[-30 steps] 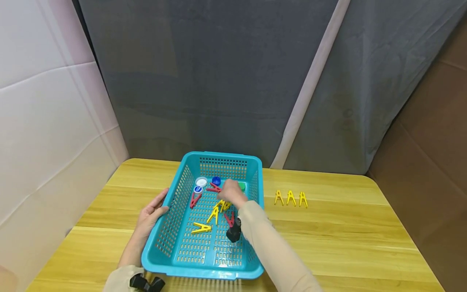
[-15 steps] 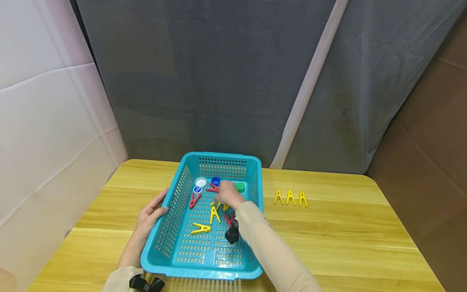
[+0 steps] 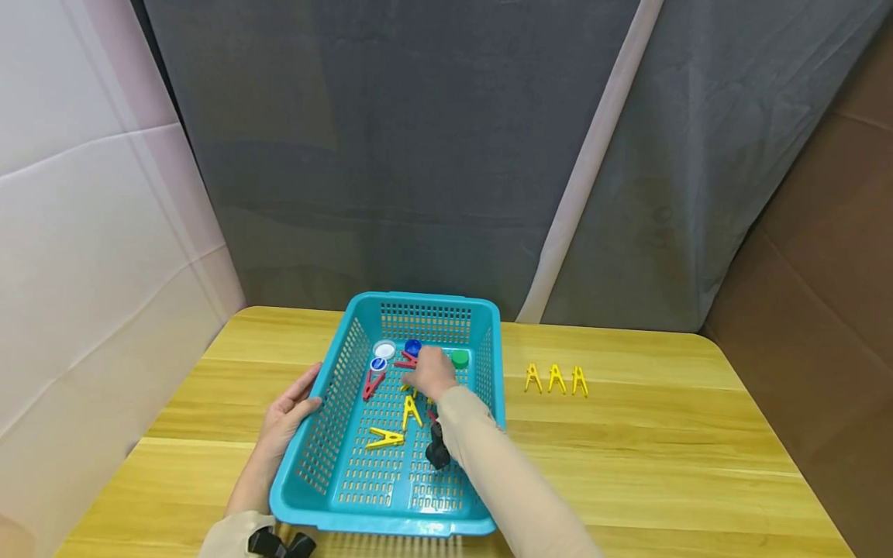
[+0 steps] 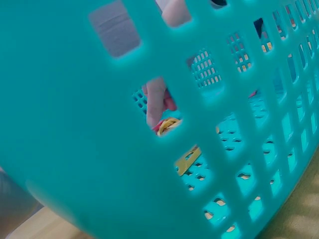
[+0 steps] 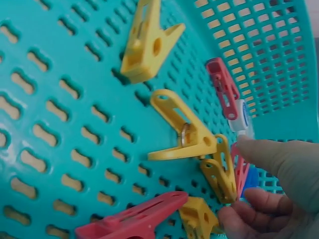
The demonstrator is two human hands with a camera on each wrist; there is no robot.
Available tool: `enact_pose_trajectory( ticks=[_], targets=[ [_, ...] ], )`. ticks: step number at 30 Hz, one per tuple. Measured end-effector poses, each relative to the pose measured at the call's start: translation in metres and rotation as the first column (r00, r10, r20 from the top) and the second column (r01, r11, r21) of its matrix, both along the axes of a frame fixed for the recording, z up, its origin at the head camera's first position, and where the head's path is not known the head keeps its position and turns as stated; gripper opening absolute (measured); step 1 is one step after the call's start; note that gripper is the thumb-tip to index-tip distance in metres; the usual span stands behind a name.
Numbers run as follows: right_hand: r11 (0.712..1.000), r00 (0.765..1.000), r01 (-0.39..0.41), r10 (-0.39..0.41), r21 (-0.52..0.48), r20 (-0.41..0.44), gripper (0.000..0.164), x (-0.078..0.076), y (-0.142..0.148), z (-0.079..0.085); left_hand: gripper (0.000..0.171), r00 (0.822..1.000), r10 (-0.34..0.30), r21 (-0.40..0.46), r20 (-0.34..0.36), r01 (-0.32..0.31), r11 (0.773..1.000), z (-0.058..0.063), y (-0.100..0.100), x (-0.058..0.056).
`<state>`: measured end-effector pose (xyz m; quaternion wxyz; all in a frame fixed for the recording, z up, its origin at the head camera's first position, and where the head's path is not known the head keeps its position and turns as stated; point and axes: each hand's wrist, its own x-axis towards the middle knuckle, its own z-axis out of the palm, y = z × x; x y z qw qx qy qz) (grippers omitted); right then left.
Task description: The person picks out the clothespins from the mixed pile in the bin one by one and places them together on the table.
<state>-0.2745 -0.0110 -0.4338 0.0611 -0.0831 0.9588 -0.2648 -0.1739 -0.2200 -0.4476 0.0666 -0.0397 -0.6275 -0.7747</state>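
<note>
A turquoise plastic basket (image 3: pixel 380 521) stands on the table, with several yellow clothespins (image 3: pixel 385 439) and red clothespins (image 3: pixel 373 385) in it. My left hand (image 3: pixel 286 411) holds the basket's left side, its thumb at the rim. Inside the basket, my right hand (image 3: pixel 434 374) reaches down over the middle. In the right wrist view its thumb and fingers are spread apart around the end of a yellow clothespin (image 5: pixel 219 181); no firm grip shows. Another yellow clothespin (image 5: pixel 187 137) lies against that one. A red clothespin (image 5: pixel 134 216) lies nearer the wrist.
Bottle caps lie at the basket's far end: a white cap (image 3: pixel 384 350), a blue-and-white cap (image 3: pixel 378 364), a blue cap (image 3: pixel 412 346) and a green cap (image 3: pixel 460 359). Three yellow clothespins (image 3: pixel 556 378) stand in a row on the wooden table (image 3: pixel 663 434), right of the basket.
My right hand has shifted slightly left and lower within the basket, uncovering the green cap. A yellow clothespin near the middle has turned a little. My left hand stays on the basket's side.
</note>
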Motion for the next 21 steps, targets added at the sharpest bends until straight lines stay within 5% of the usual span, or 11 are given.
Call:
enact_pose_trajectory(
  ticks=[10,21],
  targets=[
    [0.989,0.998,0.042,-0.034,0.143,-0.061,0.041,0.0006,-0.0046,-0.0072,0.047,1.0,-0.004,0.011,-0.009,0.004,1.0,-0.0005,0.0002,-0.0005],
    [0.993,0.999,0.045,-0.044,0.106,-0.009,0.022,-0.0024,-0.0062,-0.0063,0.05,1.0,0.006,-0.028,0.006,-0.006,1.0,0.001,0.0008,0.0011]
  ],
)
